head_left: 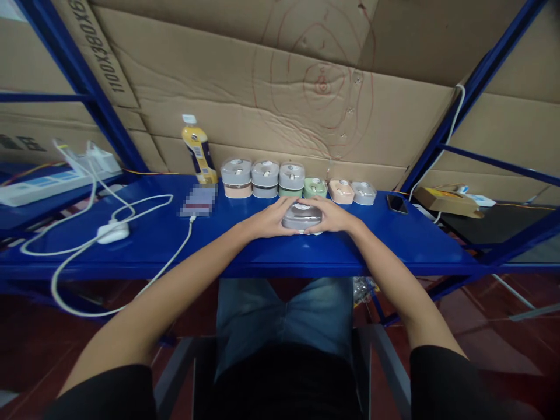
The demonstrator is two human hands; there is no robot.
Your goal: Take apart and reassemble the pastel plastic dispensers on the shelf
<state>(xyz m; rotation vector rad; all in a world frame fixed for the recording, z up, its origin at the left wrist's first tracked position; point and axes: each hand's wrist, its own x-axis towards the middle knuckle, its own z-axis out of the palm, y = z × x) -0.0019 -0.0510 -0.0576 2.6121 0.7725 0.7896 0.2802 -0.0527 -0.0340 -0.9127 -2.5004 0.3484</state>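
Near the middle of the blue table (pixel 271 252), a small grey box with a clear lid (pixel 303 217) sits between my two hands. My left hand (pixel 272 219) wraps round its left side, thumb along the front and fingers at the back. On the other side my right hand (pixel 336 216) curves round it in the same way. Part of each side of the box is hidden by the fingers. Just behind stand similar boxes: a stack with a green lower box (pixel 291 178), a single green one (pixel 315 188) and a peach one (pixel 341 191).
Farther left are two more stacks (pixel 237 175), a yellow bottle (pixel 200 149) and a blurred-out device (pixel 199 200) on a white cable. A white charger (pixel 113 232) and power strip (pixel 48 186) lie left. A phone (pixel 396 203) lies right. Cardboard (pixel 196 76) backs the table.
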